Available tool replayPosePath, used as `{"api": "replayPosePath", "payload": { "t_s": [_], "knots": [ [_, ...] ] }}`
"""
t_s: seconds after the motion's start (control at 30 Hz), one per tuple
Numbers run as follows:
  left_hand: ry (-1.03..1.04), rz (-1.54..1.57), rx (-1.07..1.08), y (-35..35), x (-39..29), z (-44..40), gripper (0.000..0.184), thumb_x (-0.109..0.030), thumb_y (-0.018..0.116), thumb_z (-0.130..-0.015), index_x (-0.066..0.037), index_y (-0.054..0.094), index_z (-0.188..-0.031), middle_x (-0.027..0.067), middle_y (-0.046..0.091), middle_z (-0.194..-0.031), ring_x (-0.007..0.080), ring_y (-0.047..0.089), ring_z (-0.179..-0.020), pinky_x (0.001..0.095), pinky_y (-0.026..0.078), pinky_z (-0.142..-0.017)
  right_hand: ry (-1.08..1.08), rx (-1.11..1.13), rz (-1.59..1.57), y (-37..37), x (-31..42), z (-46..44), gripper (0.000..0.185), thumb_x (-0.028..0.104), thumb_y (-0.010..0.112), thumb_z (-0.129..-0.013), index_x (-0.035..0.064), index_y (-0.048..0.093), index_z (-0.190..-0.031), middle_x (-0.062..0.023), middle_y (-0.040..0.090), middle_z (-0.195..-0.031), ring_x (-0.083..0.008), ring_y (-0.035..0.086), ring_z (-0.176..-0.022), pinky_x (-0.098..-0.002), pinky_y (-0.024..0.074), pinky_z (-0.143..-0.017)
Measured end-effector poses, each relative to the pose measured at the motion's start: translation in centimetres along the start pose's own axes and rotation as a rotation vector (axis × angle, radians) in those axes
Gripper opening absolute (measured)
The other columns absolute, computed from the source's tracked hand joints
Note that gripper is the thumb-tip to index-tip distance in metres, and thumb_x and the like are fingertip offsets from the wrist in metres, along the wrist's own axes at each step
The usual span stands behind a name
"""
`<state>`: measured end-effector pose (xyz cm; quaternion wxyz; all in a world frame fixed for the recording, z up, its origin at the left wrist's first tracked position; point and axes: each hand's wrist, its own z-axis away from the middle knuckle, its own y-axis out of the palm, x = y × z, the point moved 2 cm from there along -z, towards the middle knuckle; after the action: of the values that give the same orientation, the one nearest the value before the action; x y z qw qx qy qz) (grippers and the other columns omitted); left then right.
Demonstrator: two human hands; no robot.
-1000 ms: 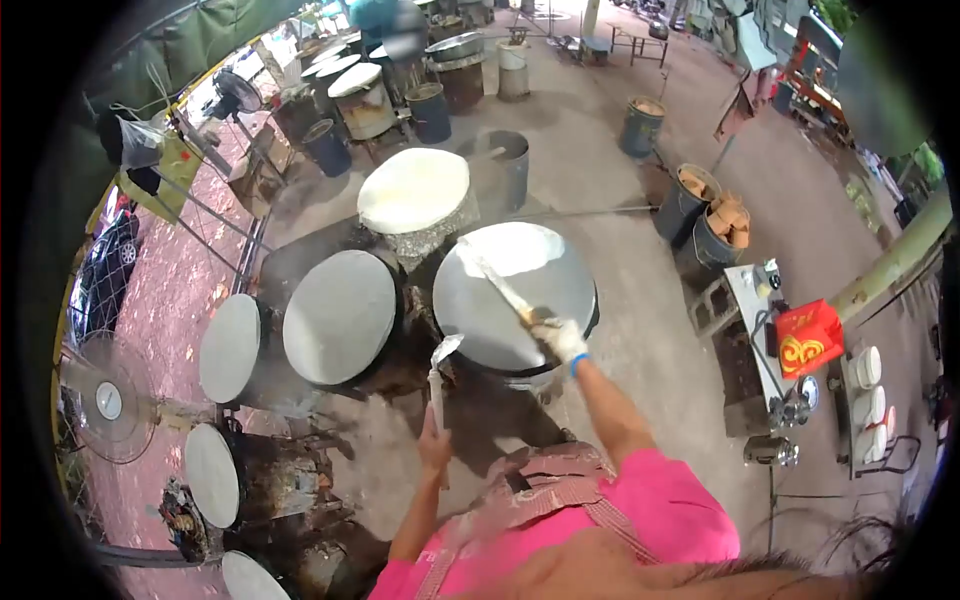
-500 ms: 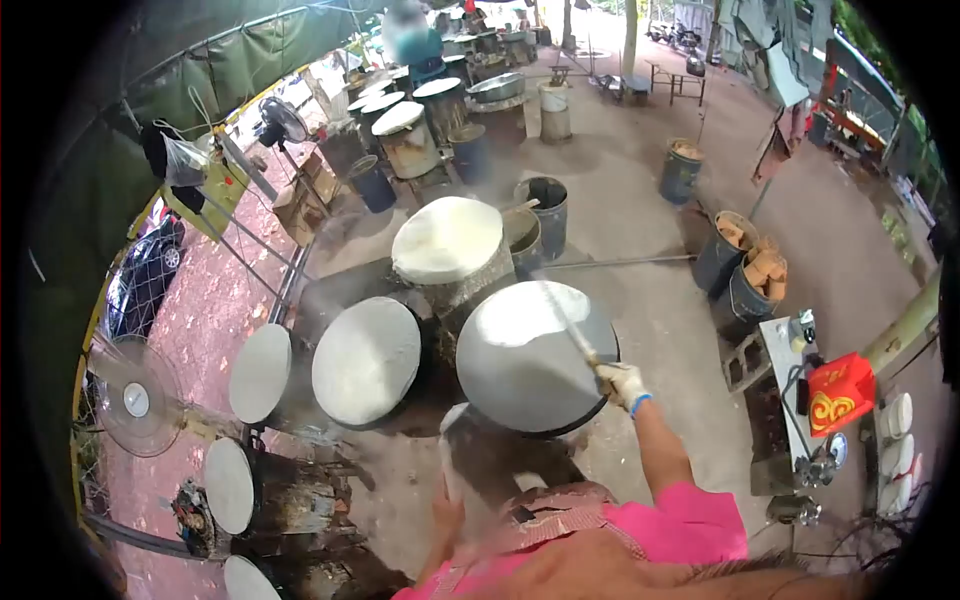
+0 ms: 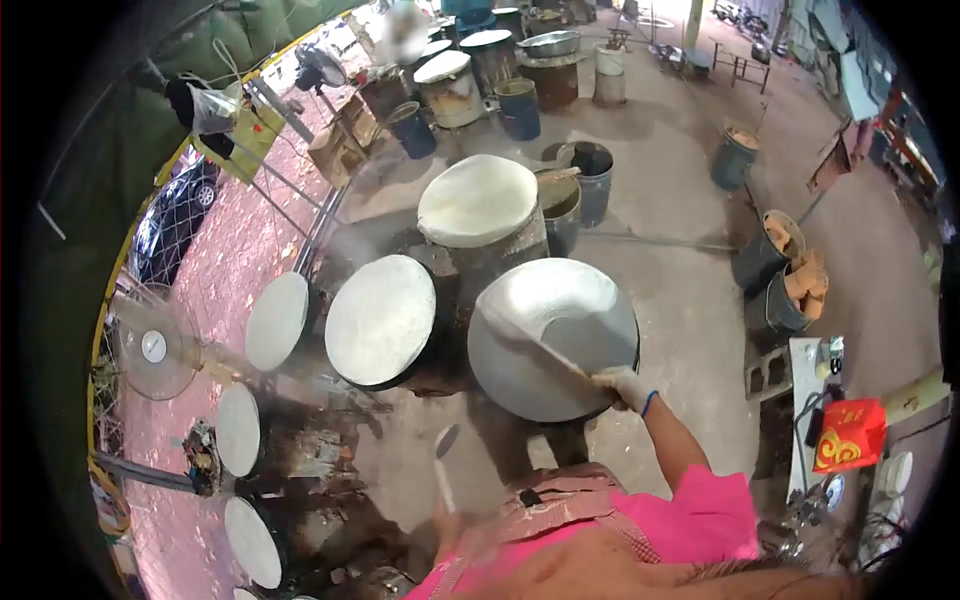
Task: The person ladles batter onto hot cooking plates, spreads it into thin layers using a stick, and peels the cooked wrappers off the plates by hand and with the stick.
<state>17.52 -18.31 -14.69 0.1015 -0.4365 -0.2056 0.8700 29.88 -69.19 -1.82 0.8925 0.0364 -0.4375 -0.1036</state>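
Note:
My right hand, in a pale glove with a blue band at the wrist, grips the handle of a long stirring tool at the near right rim of a large grey pan. The tool's far part reaches across the pan to its left side. A smooth rounded hollow shows in the pan's middle. Low in the view, my left hand is closed round the handle of a pale ladle, held left of the pan and in front of my body.
Several round white-topped pans stand at the left, one of them beside the grey pan. Behind is another white one. Dark buckets stand beyond it. A fan is at far left, a red bag on a table at right.
The view has shifted. The stirring tool now lies lower across the pan, and the white patch at the pan's far side has given way to a hollow. The ladle has moved lower, away from the pan.

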Motion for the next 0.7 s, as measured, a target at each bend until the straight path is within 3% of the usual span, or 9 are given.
{"api": "replayPosePath", "payload": {
  "t_s": [0.1, 0.2, 0.27, 0.3, 0.37, 0.47, 0.53, 0.63, 0.7],
  "knots": [
    [0.192, -0.065, -0.095, -0.2, -3.0, 4.4, 0.061, -0.001, 0.057, -0.069, -0.004, 0.044, -0.128, 0.0113, 0.060, -0.095, 0.0195, 0.055, -0.085, 0.0320, 0.046, -0.073, -0.008, 0.050, 0.069, -4.5, 1.4, 0.1, 0.020, 0.026, 0.067, -0.074, 0.0061, 0.065, -0.075, -0.0024, 0.053, -0.056, -0.0103, 0.042, -0.035, -0.0247, 0.0253, -0.029],
    [0.230, -0.010, -0.147, -0.8, 3.2, 3.1, 0.064, 0.000, 0.060, -0.067, -0.004, 0.043, -0.128, 0.0114, 0.059, -0.096, 0.0191, 0.055, -0.084, 0.0317, 0.046, -0.074, -0.101, -0.154, -0.031, -4.8, 6.7, -1.9, 0.020, 0.026, 0.063, -0.076, 0.0056, 0.064, -0.076, -0.0052, 0.056, -0.059, -0.0116, 0.045, -0.037, -0.0254, 0.0308, -0.031],
    [0.221, -0.047, -0.161, -1.9, 3.4, 4.0, 0.065, 0.000, 0.060, -0.066, -0.004, 0.043, -0.129, 0.0113, 0.059, -0.098, 0.0189, 0.055, -0.085, 0.0315, 0.046, -0.074, -0.128, 0.024, 0.120, -4.1, 4.9, -5.0, 0.019, 0.025, 0.063, -0.076, 0.0063, 0.064, -0.075, -0.0035, 0.053, -0.056, -0.0121, 0.044, -0.038, -0.0274, 0.0319, -0.031],
    [0.226, -0.064, -0.169, -2.5, 2.4, 4.1, 0.065, 0.000, 0.060, -0.066, -0.004, 0.042, -0.129, 0.0113, 0.059, -0.099, 0.0188, 0.055, -0.086, 0.0313, 0.046, -0.074, -0.318, 0.106, 0.238, -3.1, 4.5, -4.4, 0.019, 0.025, 0.064, -0.075, 0.0069, 0.063, -0.075, -0.0024, 0.051, -0.055, -0.0120, 0.043, -0.038, -0.0280, 0.0314, -0.031],
    [0.227, -0.070, -0.182, -2.3, 0.6, 5.1, 0.066, 0.000, 0.061, -0.065, -0.004, 0.042, -0.129, 0.0112, 0.058, -0.101, 0.0186, 0.055, -0.086, 0.0311, 0.046, -0.075, 0.028, 0.148, 0.132, -2.6, 2.7, -2.1, 0.020, 0.026, 0.068, -0.073, 0.0095, 0.060, -0.066, 0.0001, 0.048, -0.053, -0.0106, 0.042, -0.042, -0.0265, 0.0294, -0.037],
    [0.201, 0.063, -0.153, -0.3, -0.5, 7.0, 0.069, 0.000, 0.060, -0.064, -0.004, 0.040, -0.130, 0.0113, 0.056, -0.109, 0.0199, 0.055, -0.092, 0.0305, 0.045, -0.078, 0.092, 0.119, 0.200, -4.1, 1.8, 0.8, 0.017, 0.025, 0.068, -0.071, 0.0090, 0.064, -0.076, 0.0011, 0.046, -0.052, -0.0094, 0.038, -0.038, -0.0260, 0.0271, -0.035],
    [0.209, -0.027, -0.230, -0.5, -3.3, 9.1, 0.068, 0.000, 0.059, -0.065, -0.004, 0.041, -0.130, 0.0110, 0.056, -0.110, 0.0212, 0.055, -0.096, 0.0303, 0.044, -0.080, -0.013, 0.233, 0.179, -6.4, 4.3, -1.3, 0.019, 0.025, 0.068, -0.072, 0.0079, 0.065, -0.080, 0.0012, 0.047, -0.053, -0.0094, 0.039, -0.039, -0.0261, 0.0278, -0.036],
    [0.253, -0.079, -0.258, -0.6, -4.8, 10.9, 0.066, 0.000, 0.057, -0.066, -0.004, 0.040, -0.130, 0.0108, 0.056, -0.111, 0.0218, 0.054, -0.099, 0.0297, 0.042, -0.084, -0.185, -0.132, 0.180, -5.4, 7.6, -6.7, 0.026, 0.030, 0.068, -0.072, 0.0050, 0.065, -0.076, 0.0009, 0.048, -0.054, -0.0088, 0.040, -0.039, -0.0274, 0.0279, -0.035],
    [0.251, -0.080, -0.222, -0.3, -3.7, 10.0, 0.066, 0.000, 0.056, -0.067, -0.003, 0.039, -0.130, 0.0113, 0.056, -0.111, 0.0221, 0.054, -0.100, 0.0303, 0.042, -0.084, -0.155, 0.061, 0.325, -3.6, 9.0, -4.8, 0.027, 0.030, 0.069, -0.071, 0.0045, 0.064, -0.076, 0.0004, 0.048, -0.054, -0.0091, 0.039, -0.040, -0.0279, 0.0276, -0.035]
  ]
}}
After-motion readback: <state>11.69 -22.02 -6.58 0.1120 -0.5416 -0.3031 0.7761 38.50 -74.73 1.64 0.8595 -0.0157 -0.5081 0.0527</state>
